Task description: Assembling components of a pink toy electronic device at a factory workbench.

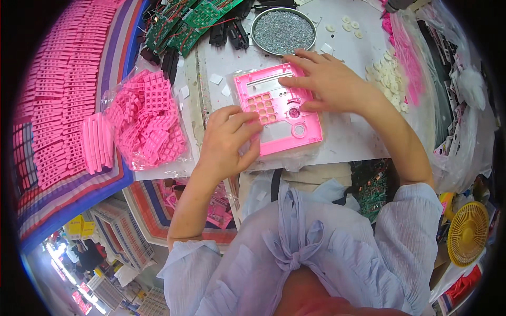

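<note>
One pale surface (pixel 342 138) under everything. Bag of pink keypads (pixel 145 118) left of the pink casing (pixel 312 126), which lies near the surface's front edge. Right hand (pixel 340 87) spread wide over casing's far right; left hand (pixel 224 137) half-open, fingertips at its left side. Tray (pixel 252 35) of silvery bits beyond casing. Likely fitting parts; next probably needs steadying, then pressing.
</note>
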A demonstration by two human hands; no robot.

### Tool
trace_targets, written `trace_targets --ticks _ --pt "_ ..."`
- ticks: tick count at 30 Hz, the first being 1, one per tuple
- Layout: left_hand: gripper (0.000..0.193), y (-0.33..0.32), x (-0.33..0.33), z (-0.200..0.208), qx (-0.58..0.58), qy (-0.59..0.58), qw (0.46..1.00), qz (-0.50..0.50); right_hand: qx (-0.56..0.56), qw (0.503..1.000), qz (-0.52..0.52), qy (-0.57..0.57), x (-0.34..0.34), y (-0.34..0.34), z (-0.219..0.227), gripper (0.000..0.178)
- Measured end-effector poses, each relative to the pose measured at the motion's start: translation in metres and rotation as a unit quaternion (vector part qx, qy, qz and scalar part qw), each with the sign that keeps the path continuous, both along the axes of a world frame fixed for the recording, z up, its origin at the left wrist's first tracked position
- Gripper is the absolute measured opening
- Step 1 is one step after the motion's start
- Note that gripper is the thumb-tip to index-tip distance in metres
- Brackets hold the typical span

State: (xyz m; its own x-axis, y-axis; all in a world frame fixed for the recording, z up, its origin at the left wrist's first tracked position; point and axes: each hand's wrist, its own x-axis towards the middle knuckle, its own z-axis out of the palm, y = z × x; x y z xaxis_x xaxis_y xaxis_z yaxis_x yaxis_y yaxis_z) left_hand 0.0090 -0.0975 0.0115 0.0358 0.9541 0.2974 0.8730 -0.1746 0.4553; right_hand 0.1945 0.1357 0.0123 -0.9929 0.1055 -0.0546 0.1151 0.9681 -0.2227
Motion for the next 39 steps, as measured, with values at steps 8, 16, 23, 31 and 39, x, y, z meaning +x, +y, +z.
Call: trace_targets --ticks 8,16,23,31,39 --pt "0.04 0.023 0.025 -0.003 -0.041 0.005 0.997 -0.065 -0.141 0.948 -0.109 0.264 0.038 -0.011 -0.024 0.044" --pt "0.037 0.028 0.028 -0.001 -0.047 -0.007 0.997 -0.06 0.053 0.929 -0.366 0.0 0.091 0.076 -0.017 0.025" --pt "0.02 0.036 0.04 0.017 -0.048 -0.179 0.98 0.068 -0.158 0.935 -0.279 0.149 0.059 0.057 -0.01 0.021" --pt "0.017 0.059 0.043 0.012 -0.093 -0.296 0.951 0.019 -0.301 0.921 -0.116 0.218 0.023 -0.049 0.039 0.021" --pt "0.015 0.048 0.032 0.009 -0.075 -0.301 0.95 0.021 -0.324 0.891 -0.202 0.246 0.013 -0.056 0.032 0.008"
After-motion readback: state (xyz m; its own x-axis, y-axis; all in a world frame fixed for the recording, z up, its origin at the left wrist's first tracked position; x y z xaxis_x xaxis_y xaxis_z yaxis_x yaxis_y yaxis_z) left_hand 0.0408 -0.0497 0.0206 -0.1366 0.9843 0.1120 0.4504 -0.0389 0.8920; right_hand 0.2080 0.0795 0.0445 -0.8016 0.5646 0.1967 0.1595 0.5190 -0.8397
